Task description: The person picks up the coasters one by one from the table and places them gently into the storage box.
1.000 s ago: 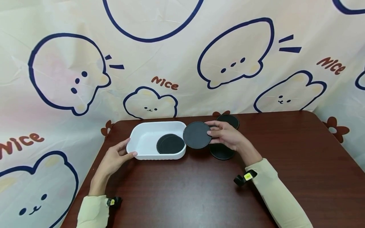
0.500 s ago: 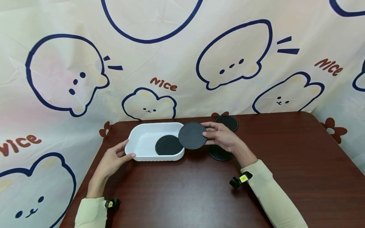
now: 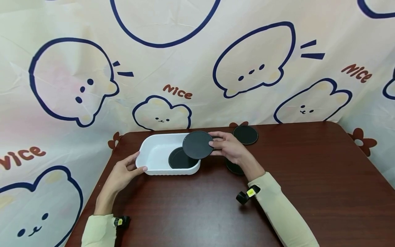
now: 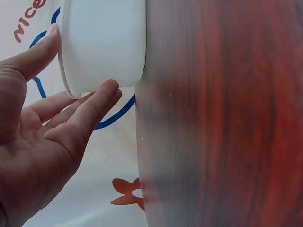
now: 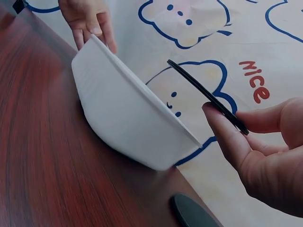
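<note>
Edge-only pinch by right hand (image 3: 227, 147), we judged, could tip black disc (image 3: 198, 145) onto tray (image 3: 154, 153) beside it, gripped by left hand (image 3: 122, 171).

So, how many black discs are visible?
4 at least: a held disc in the right hand, a lower disc in the white tray, a far disc and a partly hidden near disc on the table. The lower disc may cover another.

Facing me: pale cloth wall (image 3: 202, 63) | blue-outlined bears (image 3: 162, 112), red-brown "Nice" lettering (image 3: 177, 92), flowers (image 3: 362, 141) | dark wooden table (image 3: 197, 212), softly shining
</note>
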The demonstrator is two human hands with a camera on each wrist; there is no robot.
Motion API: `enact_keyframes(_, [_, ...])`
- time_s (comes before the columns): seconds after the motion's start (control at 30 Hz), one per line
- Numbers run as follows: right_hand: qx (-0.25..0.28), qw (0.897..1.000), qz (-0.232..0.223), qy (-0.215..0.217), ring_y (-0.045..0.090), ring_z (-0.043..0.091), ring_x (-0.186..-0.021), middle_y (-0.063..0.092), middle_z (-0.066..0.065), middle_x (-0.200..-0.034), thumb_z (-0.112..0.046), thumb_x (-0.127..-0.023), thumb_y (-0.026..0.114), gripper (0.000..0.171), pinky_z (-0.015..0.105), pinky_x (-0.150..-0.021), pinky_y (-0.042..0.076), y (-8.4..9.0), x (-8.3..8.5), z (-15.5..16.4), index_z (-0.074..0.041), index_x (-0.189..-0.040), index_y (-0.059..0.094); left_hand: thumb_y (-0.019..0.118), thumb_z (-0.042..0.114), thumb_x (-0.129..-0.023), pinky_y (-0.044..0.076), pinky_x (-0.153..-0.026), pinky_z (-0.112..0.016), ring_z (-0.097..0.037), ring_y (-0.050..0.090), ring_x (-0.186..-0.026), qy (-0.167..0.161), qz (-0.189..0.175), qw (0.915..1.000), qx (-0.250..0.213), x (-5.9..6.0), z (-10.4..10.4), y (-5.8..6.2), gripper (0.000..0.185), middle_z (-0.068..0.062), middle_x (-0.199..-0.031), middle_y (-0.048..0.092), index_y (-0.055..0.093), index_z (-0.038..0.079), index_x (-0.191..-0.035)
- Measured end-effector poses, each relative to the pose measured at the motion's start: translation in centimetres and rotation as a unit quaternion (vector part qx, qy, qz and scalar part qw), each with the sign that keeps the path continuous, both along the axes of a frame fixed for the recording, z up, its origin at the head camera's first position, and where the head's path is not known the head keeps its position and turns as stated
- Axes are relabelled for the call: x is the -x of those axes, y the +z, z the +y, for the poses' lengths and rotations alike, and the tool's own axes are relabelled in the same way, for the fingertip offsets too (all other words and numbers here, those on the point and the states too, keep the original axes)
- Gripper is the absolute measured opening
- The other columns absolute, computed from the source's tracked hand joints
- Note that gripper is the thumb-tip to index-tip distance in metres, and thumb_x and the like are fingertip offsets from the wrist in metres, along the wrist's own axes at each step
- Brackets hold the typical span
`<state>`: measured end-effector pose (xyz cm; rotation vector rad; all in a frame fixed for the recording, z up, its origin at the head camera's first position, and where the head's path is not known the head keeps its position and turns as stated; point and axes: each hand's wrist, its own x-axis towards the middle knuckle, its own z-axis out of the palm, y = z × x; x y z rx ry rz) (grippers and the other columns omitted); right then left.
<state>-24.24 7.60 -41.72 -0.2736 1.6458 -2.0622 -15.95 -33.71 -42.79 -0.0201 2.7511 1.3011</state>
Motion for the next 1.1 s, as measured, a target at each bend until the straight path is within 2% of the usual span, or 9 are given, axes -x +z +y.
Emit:
enact_keyframes(0.3, [0.002,1.0,-0.014,-0.02,0.079,0.013,-0.092,0.07,0.017,-0.128,0.004,-0.108,0.056,0.05,0.032,-0.083,0.067,-0.5,-0.1,-2.4,0.002,-0.156,0.047,0.081,0.034,-0.099,0.054,-0.107,-0.05,-0.045,0.06,-0.141,0.001,-0.003,1.0,0.003,-0.1,-0.1,0.0,0.091,-0.031,-0.165,0.043,0.03,0.005,-0.169])
enact_keyframes(0.63, [-0.019,0.999,-0.009,-0.028,0.077,0.013,-0.093,0.068,0.024,-0.136,0.002,-0.106,0.061,0.05,0.027,-0.078,0.066,-0.8,-0.4,-4.6,0.001,-0.155,0.05,0.08,0.035,-0.099,0.054,-0.107,-0.052,-0.045,0.059,-0.141,0.001,-0.005,1.0,0.005,-0.1,-0.1,0.0,0.091,-0.031,-0.165,0.044,0.03,0.006,-0.169])
enact_keyframes(0.83, [-0.043,0.999,0.003,-0.028,0.078,0.015,-0.097,0.066,0.028,-0.144,0.001,-0.107,0.061,0.05,0.032,-0.084,0.067,-0.9,-0.5,-5.1,0.0,-0.156,0.05,0.08,0.035,-0.099,0.054,-0.107,-0.051,-0.045,0.06,-0.141,0.003,-0.004,1.0,0.006,0.0,-0.1,-0.1,0.091,-0.031,-0.165,0.044,0.03,0.006,-0.169])
enact_keyframes(0.93, [-0.055,0.998,0.014,-0.035,0.077,0.013,-0.092,0.068,0.027,-0.142,0.0,-0.106,0.063,0.05,0.028,-0.081,0.067,-0.8,-0.6,-5.4,-0.001,-0.154,0.053,0.08,0.035,-0.099,0.054,-0.107,-0.051,-0.044,0.06,-0.141,0.003,-0.006,1.0,0.006,0.0,-0.1,-0.1,0.091,-0.03,-0.165,0.044,0.031,0.007,-0.169])
enact_keyframes(1.1, [-0.084,0.994,0.059,-0.039,0.075,0.011,-0.087,0.072,0.024,-0.136,-0.002,-0.105,0.066,0.048,0.022,-0.074,0.064,-0.8,-0.6,-6.0,-0.005,-0.152,0.058,0.08,0.036,-0.099,0.054,-0.108,-0.052,-0.044,0.06,-0.142,0.003,-0.007,1.0,0.002,0.1,-0.1,-0.1,0.091,-0.03,-0.164,0.045,0.03,0.007,-0.17])
